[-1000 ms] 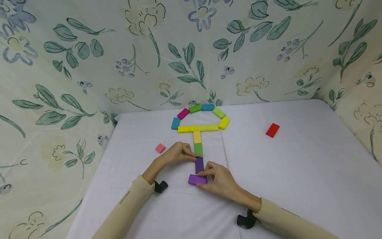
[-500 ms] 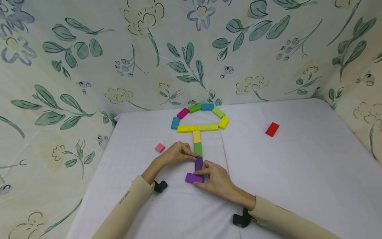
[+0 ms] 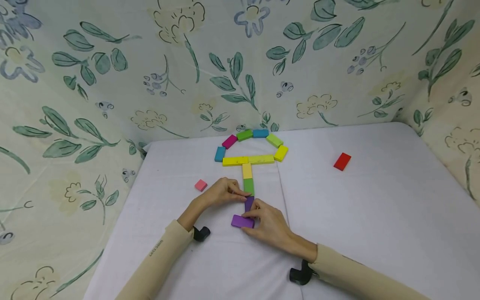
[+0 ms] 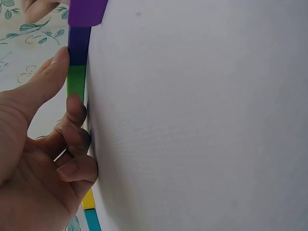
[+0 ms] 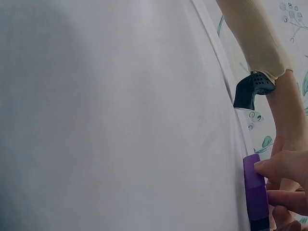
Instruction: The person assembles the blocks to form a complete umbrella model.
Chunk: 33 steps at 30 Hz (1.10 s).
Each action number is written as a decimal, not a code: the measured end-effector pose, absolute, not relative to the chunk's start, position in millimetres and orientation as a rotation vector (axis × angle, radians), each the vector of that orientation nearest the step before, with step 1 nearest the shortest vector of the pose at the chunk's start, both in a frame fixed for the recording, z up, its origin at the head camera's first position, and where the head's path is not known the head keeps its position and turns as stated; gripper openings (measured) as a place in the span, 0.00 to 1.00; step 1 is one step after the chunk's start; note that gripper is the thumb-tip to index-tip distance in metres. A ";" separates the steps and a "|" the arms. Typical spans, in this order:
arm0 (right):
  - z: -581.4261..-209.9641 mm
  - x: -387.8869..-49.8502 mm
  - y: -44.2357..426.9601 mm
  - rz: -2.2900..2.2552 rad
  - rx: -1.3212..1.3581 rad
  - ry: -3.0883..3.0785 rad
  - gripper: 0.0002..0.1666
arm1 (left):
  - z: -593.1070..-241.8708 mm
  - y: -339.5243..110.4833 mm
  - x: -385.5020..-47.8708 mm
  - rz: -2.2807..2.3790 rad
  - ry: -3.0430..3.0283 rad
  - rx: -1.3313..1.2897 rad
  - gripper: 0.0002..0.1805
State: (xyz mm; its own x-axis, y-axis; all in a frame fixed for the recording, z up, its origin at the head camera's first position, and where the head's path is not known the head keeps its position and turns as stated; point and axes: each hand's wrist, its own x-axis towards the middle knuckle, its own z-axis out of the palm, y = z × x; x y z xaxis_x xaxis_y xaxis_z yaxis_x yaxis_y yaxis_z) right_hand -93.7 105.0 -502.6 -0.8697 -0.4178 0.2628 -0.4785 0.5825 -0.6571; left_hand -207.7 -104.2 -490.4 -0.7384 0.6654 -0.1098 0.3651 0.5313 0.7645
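My right hand (image 3: 272,223) pinches a bright purple block (image 3: 242,221) between thumb and forefinger. That block lies crosswise at the near end of a dark purple block (image 3: 249,203), slightly tilted; whether the two touch is unclear. My left hand (image 3: 223,193) rests at the joint between the dark purple block and a green block (image 3: 248,187). In the left wrist view its thumb (image 4: 58,60) meets the dark purple block's side, and its forefinger lies by the green one. A pale orange block (image 3: 247,171) continues the column up to a row of two yellow blocks (image 3: 261,159).
Above the yellow row, an arch of coloured blocks (image 3: 245,135) curves. A small pink block (image 3: 201,185) lies left of the left hand, and a red block (image 3: 342,161) lies far right. White cloth (image 3: 356,216) covers the table; a floral curtain (image 3: 210,83) hangs behind.
My right hand has slid the bright purple block left and slightly away from me, bringing it under the column. The left hand has stayed in place.
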 end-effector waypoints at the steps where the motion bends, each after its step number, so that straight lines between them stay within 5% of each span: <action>1: -502.7 -93.9 104.9 1.173 0.769 -2.724 0.17 | -490.6 -104.2 -207.8 1.059 2.382 0.847 0.14; 33: -505.6 -100.3 104.5 1.189 0.745 -2.759 0.16 | -494.5 -106.0 -208.8 1.052 2.393 0.882 0.13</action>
